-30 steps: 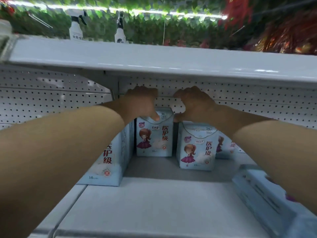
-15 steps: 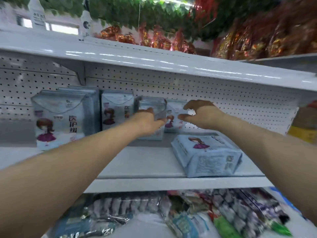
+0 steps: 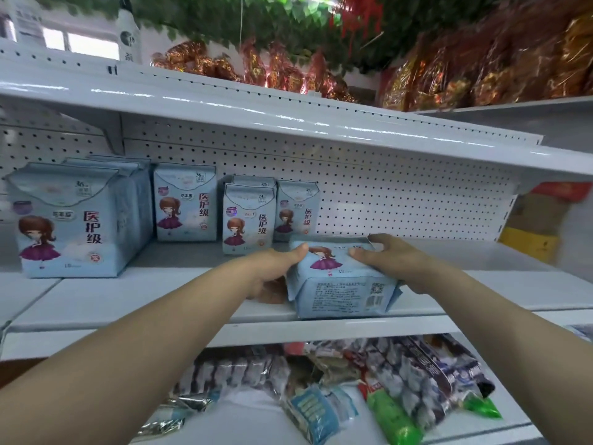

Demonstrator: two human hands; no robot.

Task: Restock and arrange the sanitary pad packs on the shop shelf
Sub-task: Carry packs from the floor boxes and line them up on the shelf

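Both hands gripping flat-lying pad pack (image 3: 343, 284) by its sides, left hand (image 3: 272, 268), right hand (image 3: 394, 261), at shelf (image 3: 128, 300) front edge, upright packs (image 3: 248, 218) along back.

A pale-blue pad pack (image 3: 340, 284) lies flat at the front edge of the shelf (image 3: 128, 293) (barcode end facing out); other packs (image 3: 248, 220) stand upright toward its back.
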